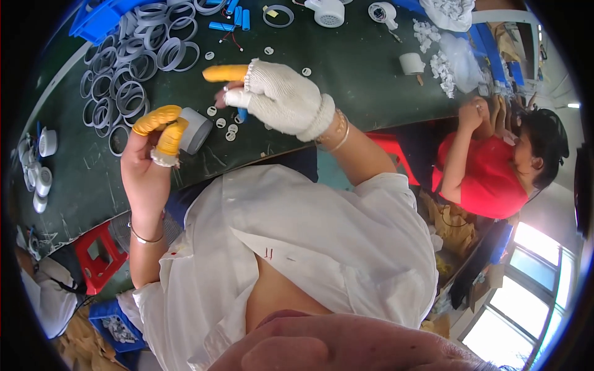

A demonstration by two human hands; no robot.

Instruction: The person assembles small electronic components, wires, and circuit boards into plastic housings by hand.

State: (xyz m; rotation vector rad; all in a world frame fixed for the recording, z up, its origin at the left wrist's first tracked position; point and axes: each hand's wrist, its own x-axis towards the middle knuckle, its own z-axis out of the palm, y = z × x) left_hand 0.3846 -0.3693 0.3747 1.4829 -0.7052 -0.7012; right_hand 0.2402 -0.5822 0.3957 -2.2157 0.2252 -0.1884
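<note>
My left hand (147, 167) is raised over the dark green table (346, 68), with ribbed orange covers on thumb and forefinger. These pinch the rim of a short grey-white ring (198, 128). My right hand (281, 96) wears a white knit glove and an orange cover on its forefinger, which points left. Its fingers are curled around a small blue cylinder (241, 115), whose end pokes out below the glove. Several small white discs (224, 127) lie on the table between the two hands.
A heap of grey rings (127, 74) fills the table's far left, beside a blue tray (99, 18). More blue cylinders (230, 22) and white round housings (326, 12) lie at the back. White cups (42, 179) sit left. A person in red (489, 176) works at right; a red stool (98, 253) stands below.
</note>
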